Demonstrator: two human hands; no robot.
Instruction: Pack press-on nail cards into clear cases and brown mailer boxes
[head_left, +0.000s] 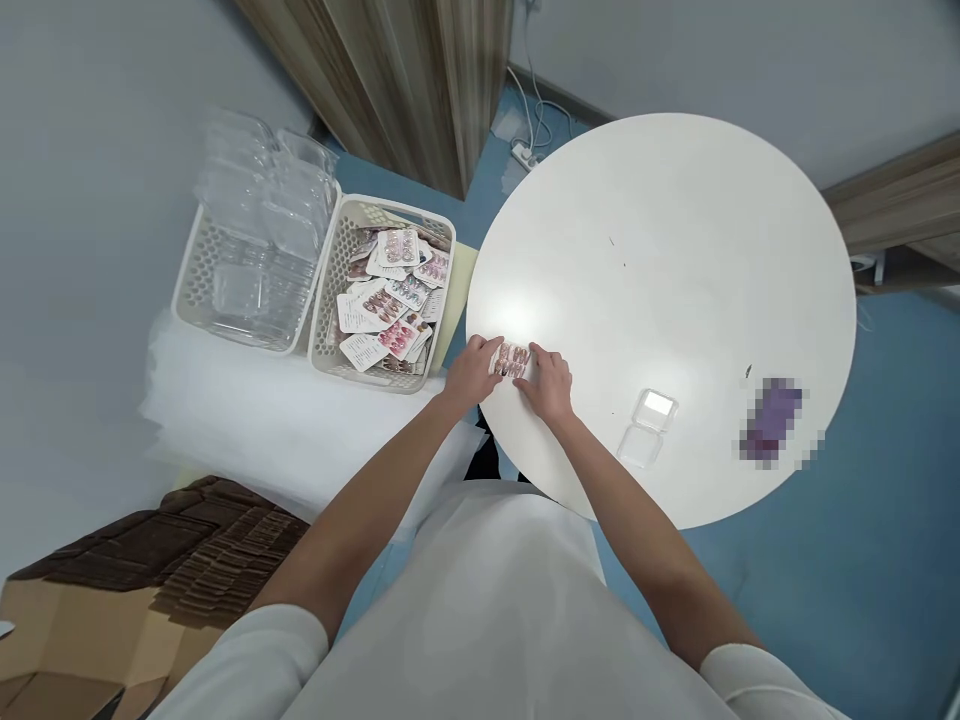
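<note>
A card of press-on nails [512,360] is at the left front of the round white table [675,250], its rows of pinkish-brown nails facing up. My left hand [474,370] grips the card's left edge between thumb and fingers. On the opposite side, my right hand [550,384] holds the right edge in the same way. Off to the right on the table lies an opened clear plastic case [649,428], hinged flat. The palms' undersides are hidden.
To the left, a white basket [321,350] holds many nail cards [397,338]. Beside it another basket [187,270] is heaped with clear plastic cases [262,200]. A blurred purple object [772,420] lies at the table's right. Brown cardboard [97,620] is at lower left.
</note>
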